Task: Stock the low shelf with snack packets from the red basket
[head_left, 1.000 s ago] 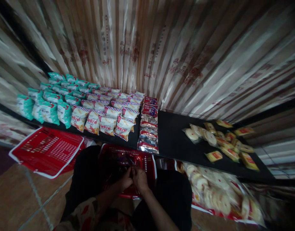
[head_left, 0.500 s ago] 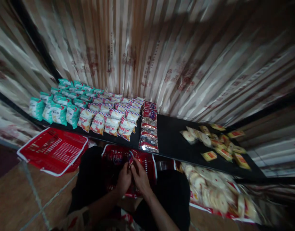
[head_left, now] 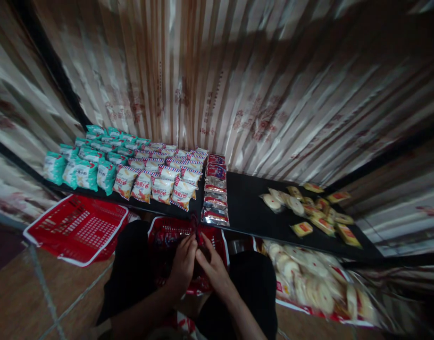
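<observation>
My left hand (head_left: 183, 262) and my right hand (head_left: 210, 262) are pressed together over a red basket (head_left: 160, 236) between my knees. Both pinch a small dark red packet (head_left: 195, 223) that rises just above the fingertips. The basket holds more dark packets, dim and hard to make out. Directly beyond it, on a black shelf (head_left: 252, 208), a row of dark red and silver packets (head_left: 214, 196) runs from front to back.
Left on the shelf stand rows of white-and-orange snack bags (head_left: 160, 182) and teal bags (head_left: 84, 163). Yellow packets and round crackers (head_left: 311, 208) lie at the right. An upturned red basket (head_left: 75, 226) rests on the floor at left, a big bag of round crackers (head_left: 319, 283) at right.
Both hands have lifted slightly from inside the basket, bringing the small packet up toward the shelf's front edge. The camera has tilted a little downward.
</observation>
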The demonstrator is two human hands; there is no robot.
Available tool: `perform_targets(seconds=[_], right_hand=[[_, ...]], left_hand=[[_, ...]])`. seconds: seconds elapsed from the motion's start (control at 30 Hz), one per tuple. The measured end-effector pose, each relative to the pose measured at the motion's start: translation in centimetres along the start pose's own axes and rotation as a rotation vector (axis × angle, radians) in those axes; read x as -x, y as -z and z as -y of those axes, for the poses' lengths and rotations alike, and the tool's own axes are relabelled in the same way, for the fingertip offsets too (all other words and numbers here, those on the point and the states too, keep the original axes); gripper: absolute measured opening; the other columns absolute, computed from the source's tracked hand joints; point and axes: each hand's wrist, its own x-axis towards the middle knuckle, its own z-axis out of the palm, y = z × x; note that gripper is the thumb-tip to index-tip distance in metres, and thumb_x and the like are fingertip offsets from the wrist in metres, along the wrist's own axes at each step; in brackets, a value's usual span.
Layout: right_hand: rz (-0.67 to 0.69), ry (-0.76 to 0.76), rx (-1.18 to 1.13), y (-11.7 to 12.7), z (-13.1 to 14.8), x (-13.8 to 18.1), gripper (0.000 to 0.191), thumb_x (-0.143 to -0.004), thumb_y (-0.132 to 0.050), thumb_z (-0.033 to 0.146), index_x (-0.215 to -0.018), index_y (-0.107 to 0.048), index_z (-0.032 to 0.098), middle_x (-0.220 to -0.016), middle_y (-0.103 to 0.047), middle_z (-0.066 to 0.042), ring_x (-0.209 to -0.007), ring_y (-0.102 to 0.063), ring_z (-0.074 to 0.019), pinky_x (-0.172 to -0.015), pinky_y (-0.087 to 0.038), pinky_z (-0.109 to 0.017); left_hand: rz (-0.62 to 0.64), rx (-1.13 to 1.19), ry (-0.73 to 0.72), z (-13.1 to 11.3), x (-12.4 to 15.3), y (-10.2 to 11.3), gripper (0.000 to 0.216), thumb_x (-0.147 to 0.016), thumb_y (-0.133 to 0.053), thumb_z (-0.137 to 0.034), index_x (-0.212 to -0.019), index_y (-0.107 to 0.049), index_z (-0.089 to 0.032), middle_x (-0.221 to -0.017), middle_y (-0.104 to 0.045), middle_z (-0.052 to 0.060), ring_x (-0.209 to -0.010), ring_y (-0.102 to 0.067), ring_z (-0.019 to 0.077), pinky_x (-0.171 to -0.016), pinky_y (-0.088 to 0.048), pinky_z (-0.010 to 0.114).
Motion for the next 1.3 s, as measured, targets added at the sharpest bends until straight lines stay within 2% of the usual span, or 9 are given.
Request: perform_targets(seconds=[0.1, 0.23, 0.33, 0.57, 0.77, 0.93, 1.07, 1.17, 1.3], right_hand=[[0.005, -0.031, -0.100, 0.6, 0.2, 0.2, 0.064, -0.068, -0.068, 0.052, -0.122, -0.054, 0.021, -0.118, -0.062, -0.009, -0.114, -0.054, -0.0241, -0.099, -0.041, -0.040], [0.018, -0.088, -0.316, 1.1, 0.1, 0.5, 0.059, -0.068, -0.066, 0.055, -0.116, -0.056, 0.022, -0.101, -0.068, -0.006, -0.092, -0.064, -0.0225, -0.081, -0.051, -0.036], [-0.025, -0.115, -0.385, 1.5, 0.2, 0.7, 0.056, -0.068, -0.067, 0.056, -0.110, -0.058, 0.020, -0.096, -0.069, -0.008, -0.085, -0.066, -0.0229, -0.074, -0.052, -0.035], [-0.112, -0.140, -0.432, 2.4, 0.2, 0.3, 0.054, -0.065, -0.068, 0.058, -0.103, -0.061, 0.021, -0.090, -0.071, -0.007, -0.080, -0.067, -0.0240, -0.065, -0.053, -0.033], [-0.199, -0.149, -0.412, 4.2, 1.4, -1.3, 0.050, -0.065, -0.069, 0.056, -0.097, -0.061, 0.019, -0.082, -0.071, -0.005, -0.071, -0.067, -0.0227, -0.065, -0.053, -0.034], [-0.282, -0.035, -0.345, 6.5, 2.5, -4.7, 0.050, -0.065, -0.070, 0.051, -0.102, -0.058, 0.019, -0.084, -0.070, -0.004, -0.072, -0.066, -0.0208, -0.067, -0.052, -0.033], [-0.373, 0.097, -0.232, 8.6, 2.3, -9.2, 0.063, -0.062, -0.071, 0.049, -0.114, -0.052, 0.018, -0.079, -0.068, -0.002, -0.070, -0.064, -0.0179, -0.066, -0.051, -0.030], [-0.408, 0.156, -0.086, 9.7, 2.3, -12.6, 0.065, -0.067, -0.066, 0.046, -0.121, -0.048, 0.015, -0.077, -0.067, -0.002, -0.068, -0.063, -0.0168, -0.065, -0.050, -0.029], [-0.470, 0.213, 0.193, 10.6, 2.4, -15.9, 0.061, -0.075, -0.055, 0.042, -0.128, -0.044, 0.016, -0.090, -0.067, -0.005, -0.076, -0.063, -0.0180, -0.074, -0.050, -0.033]], left_hand=[[-0.019, -0.088, -0.102, -0.3, -0.3, -0.1, 0.040, -0.086, -0.039, -0.035, -0.112, -0.062, -0.016, -0.122, -0.057, 0.011, -0.118, -0.048, 0.0210, -0.106, -0.033, 0.038], [0.013, -0.246, -0.208, -1.0, -0.3, -0.1, 0.035, -0.082, -0.044, -0.029, -0.110, -0.064, -0.021, -0.112, -0.060, 0.009, -0.109, -0.052, 0.0212, -0.100, -0.038, 0.040], [-0.021, -0.321, -0.235, -0.9, -0.1, -0.5, 0.037, -0.079, -0.047, -0.025, -0.113, -0.063, -0.024, -0.122, -0.054, 0.008, -0.117, -0.046, 0.0231, -0.104, -0.034, 0.044], [0.039, -0.205, -0.191, -0.3, 0.0, -1.5, 0.044, -0.079, -0.048, -0.027, -0.121, -0.057, -0.021, -0.131, -0.047, 0.010, -0.123, -0.044, 0.0228, -0.105, -0.035, 0.038], [0.030, -0.207, -0.233, -2.7, -1.2, -2.5, 0.038, -0.077, -0.051, -0.021, -0.114, -0.061, -0.021, -0.130, -0.047, 0.010, -0.119, -0.048, 0.0230, -0.104, -0.037, 0.039], [0.029, -0.226, -0.310, -5.2, -3.5, -3.8, 0.037, -0.079, -0.049, -0.020, -0.113, -0.061, -0.019, -0.132, -0.045, 0.010, -0.121, -0.047, 0.0220, -0.105, -0.037, 0.037], [-0.005, -0.282, -0.345, -6.6, -6.7, -5.0, 0.038, -0.078, -0.048, -0.017, -0.114, -0.060, -0.018, -0.133, -0.044, 0.011, -0.120, -0.047, 0.0224, -0.104, -0.038, 0.037], [-0.021, -0.359, -0.344, -7.5, -9.3, -5.8, 0.041, -0.077, -0.049, -0.014, -0.117, -0.059, -0.018, -0.135, -0.043, 0.011, -0.123, -0.045, 0.0226, -0.106, -0.035, 0.037], [-0.017, -0.542, -0.311, -8.6, -12.1, -6.7, 0.042, -0.077, -0.048, -0.012, -0.118, -0.058, -0.017, -0.135, -0.043, 0.011, -0.125, -0.041, 0.0237, -0.107, -0.033, 0.036]])
